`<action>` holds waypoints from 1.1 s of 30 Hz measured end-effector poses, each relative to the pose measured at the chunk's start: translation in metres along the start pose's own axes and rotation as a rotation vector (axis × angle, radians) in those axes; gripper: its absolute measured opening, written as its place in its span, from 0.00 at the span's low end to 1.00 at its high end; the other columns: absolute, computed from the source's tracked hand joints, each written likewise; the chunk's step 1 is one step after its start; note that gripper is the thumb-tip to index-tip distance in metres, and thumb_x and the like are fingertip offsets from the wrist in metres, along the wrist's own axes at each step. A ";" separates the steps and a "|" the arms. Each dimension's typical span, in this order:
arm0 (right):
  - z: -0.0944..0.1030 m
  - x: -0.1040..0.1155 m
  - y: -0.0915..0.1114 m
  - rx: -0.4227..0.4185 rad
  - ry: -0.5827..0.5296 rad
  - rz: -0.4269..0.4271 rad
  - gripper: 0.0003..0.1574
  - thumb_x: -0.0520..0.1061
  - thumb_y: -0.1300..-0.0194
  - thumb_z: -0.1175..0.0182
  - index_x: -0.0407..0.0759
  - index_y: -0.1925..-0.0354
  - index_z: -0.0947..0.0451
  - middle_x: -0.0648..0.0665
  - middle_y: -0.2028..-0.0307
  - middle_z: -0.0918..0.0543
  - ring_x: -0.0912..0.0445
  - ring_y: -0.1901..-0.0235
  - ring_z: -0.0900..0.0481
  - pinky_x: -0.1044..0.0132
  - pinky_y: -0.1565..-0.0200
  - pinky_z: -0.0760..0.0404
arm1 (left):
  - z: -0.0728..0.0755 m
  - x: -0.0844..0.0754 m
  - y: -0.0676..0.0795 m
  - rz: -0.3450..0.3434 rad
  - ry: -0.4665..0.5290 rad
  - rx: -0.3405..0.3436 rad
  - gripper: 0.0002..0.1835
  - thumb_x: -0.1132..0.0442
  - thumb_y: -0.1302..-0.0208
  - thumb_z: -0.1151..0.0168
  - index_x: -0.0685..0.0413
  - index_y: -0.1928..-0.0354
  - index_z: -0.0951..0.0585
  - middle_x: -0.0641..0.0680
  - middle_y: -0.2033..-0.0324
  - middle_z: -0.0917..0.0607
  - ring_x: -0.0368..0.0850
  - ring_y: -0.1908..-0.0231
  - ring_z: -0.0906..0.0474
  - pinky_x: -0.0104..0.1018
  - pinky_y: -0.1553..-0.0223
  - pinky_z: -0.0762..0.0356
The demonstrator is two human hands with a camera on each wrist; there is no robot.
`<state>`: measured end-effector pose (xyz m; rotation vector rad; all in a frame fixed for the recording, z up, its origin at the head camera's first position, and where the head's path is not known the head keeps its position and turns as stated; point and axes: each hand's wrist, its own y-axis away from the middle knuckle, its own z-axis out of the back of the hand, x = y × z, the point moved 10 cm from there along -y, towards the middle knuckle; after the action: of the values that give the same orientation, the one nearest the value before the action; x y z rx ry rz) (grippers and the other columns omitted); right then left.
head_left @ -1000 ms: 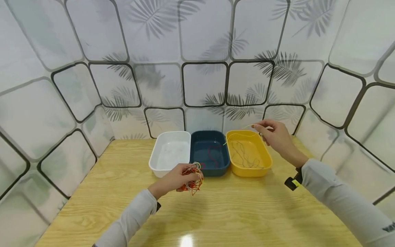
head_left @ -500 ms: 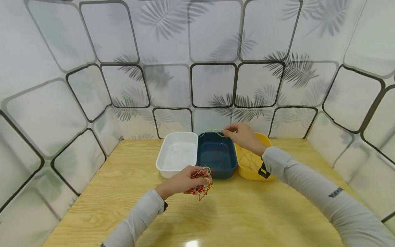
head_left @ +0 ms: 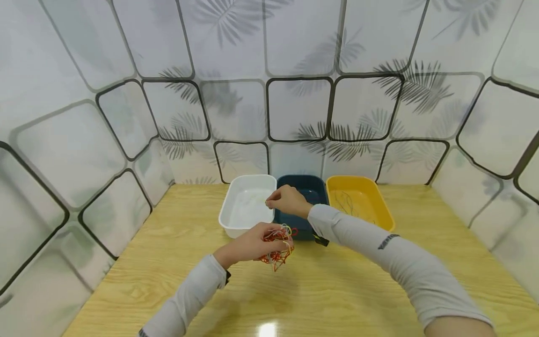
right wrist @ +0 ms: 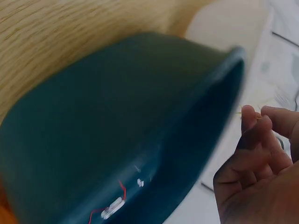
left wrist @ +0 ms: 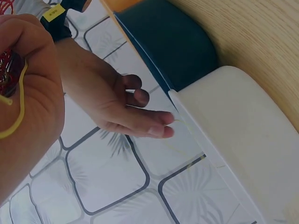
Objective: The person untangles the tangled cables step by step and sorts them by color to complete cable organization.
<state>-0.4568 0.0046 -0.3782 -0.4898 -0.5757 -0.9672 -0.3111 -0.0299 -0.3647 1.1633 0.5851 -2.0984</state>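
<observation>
My left hand [head_left: 246, 244] holds a tangled bundle of red, yellow and pale grey strings [head_left: 278, 250] in front of the bins. A yellow strand loops out of that fist in the left wrist view. Over the right rim of the white bin [head_left: 236, 208], my right hand [head_left: 289, 201] pinches a thin yellow string [left wrist: 176, 120] between thumb and index finger. The string trails from the fingertips toward the white bin. Beneath the right wrist is the dark blue bin [head_left: 309, 181], partly hidden by the arm. A red string [right wrist: 124, 189] lies inside it.
To the right, a yellow bin [head_left: 381, 206] contains several grey strings [head_left: 346, 202]. The three bins stand side by side on a wooden table [head_left: 168, 252], close to a patterned curtain [head_left: 236, 112] that surrounds the back and sides.
My right hand has moved left with the yellow string, from above the yellow bin, past the dark blue one, to the white bin. The left hand keeps its hold on the bundle.
</observation>
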 end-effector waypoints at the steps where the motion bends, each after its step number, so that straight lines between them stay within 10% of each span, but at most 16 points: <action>1: -0.005 0.002 -0.001 0.008 0.008 0.005 0.11 0.54 0.38 0.42 0.52 0.62 0.17 0.58 0.70 0.19 0.59 0.68 0.22 0.65 0.68 0.26 | 0.000 0.000 0.001 -0.003 -0.010 -0.005 0.13 0.49 0.35 0.47 0.44 0.55 0.22 0.47 0.65 0.18 0.44 0.68 0.22 0.39 0.65 0.25; 18: 0.001 0.014 0.006 -0.005 -0.040 0.038 0.16 0.51 0.37 0.43 0.48 0.53 0.20 0.58 0.70 0.18 0.61 0.66 0.21 0.66 0.66 0.25 | 0.010 -0.004 -0.001 -0.001 -0.029 -0.148 0.13 0.48 0.37 0.45 0.46 0.56 0.21 0.46 0.65 0.18 0.42 0.64 0.22 0.37 0.60 0.26; 33: 0.065 0.060 0.078 0.002 -0.143 0.187 0.12 0.59 0.36 0.46 0.59 0.58 0.21 0.53 0.70 0.18 0.52 0.78 0.26 0.58 0.76 0.26 | 0.001 -0.007 -0.009 -0.065 -0.001 -0.133 0.13 0.51 0.36 0.45 0.48 0.56 0.21 0.47 0.64 0.18 0.46 0.62 0.21 0.37 0.59 0.26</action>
<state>-0.3784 0.0459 -0.3007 -0.6034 -0.6475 -0.7575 -0.3152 -0.0224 -0.3571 1.0820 0.7590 -2.0792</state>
